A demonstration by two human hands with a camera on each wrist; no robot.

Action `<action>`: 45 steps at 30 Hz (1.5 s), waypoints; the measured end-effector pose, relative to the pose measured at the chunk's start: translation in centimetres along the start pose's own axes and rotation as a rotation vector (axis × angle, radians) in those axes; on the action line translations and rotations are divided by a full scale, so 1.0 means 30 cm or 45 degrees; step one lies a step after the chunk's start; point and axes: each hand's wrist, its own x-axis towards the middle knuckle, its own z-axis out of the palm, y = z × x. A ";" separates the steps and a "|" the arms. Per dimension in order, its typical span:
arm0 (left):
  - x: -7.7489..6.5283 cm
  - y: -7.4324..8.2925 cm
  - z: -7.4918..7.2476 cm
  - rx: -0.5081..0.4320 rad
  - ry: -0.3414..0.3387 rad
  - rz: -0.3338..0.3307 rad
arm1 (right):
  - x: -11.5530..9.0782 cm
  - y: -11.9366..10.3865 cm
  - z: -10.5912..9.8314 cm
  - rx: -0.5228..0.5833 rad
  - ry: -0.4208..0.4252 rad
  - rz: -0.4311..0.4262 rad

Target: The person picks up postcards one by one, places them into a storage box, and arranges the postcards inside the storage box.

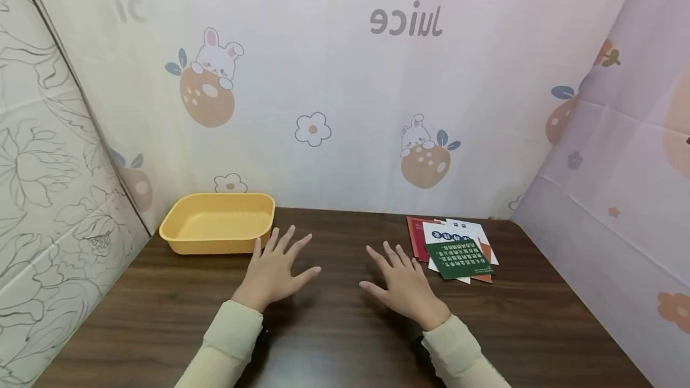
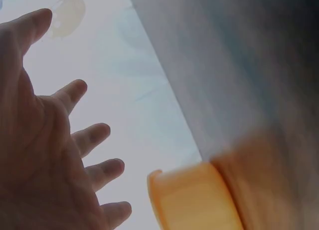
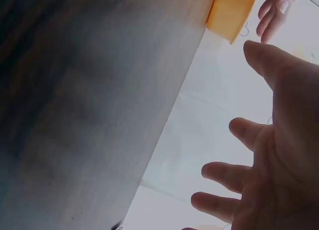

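My left hand (image 1: 274, 274) hovers palm down over the table with its fingers spread, just in front of a yellow plastic basin (image 1: 215, 247). In the left wrist view the palm (image 2: 40, 140) holds nothing, and the basin (image 2: 197, 197) shows beside the fingertips. To the right, my right hand (image 1: 404, 286) is likewise spread above the table, bare of any object. Nearest to it lies a fanned pile of printed cards; a green card (image 1: 460, 260) with white writing is on top, over a white card (image 1: 439, 229), a red card (image 1: 417, 238) and an orange one, partly covered.
The dark brown wooden table (image 1: 334, 340) runs back to a pale curtain (image 1: 334, 64) printed with rabbits, fruit and flowers. Another curtain (image 1: 609, 196) borders the right side, and a flower-patterned panel (image 1: 48, 196) stands along the left.
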 end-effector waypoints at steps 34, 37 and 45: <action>-0.041 -0.387 -0.178 -0.006 0.092 -0.199 | 0.089 -0.135 0.039 -0.001 -0.013 -0.162; -0.039 -0.428 -0.192 0.016 0.123 -0.212 | 0.101 -0.156 0.049 0.017 -0.021 -0.191; -0.035 -0.547 -0.227 -0.005 0.161 -0.303 | 0.130 -0.204 0.068 0.050 -0.073 -0.209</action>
